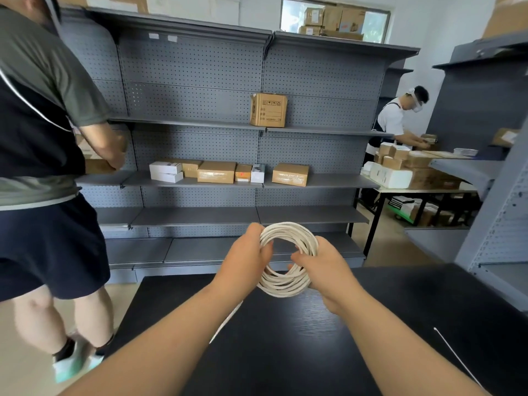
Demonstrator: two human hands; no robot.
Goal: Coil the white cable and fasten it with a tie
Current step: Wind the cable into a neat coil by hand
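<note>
Both hands, left hand (248, 254) and right hand (323, 267), grip the round white cable (285, 282) coil (smooth, many-looped) above the black table (400, 310).

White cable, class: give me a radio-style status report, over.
Left hand, right hand both grip white cable. Coiled, held above black table, one tail hanging loose. No tie on it yet; thin white strip lies on table, right. Nothing obstructing.
</note>
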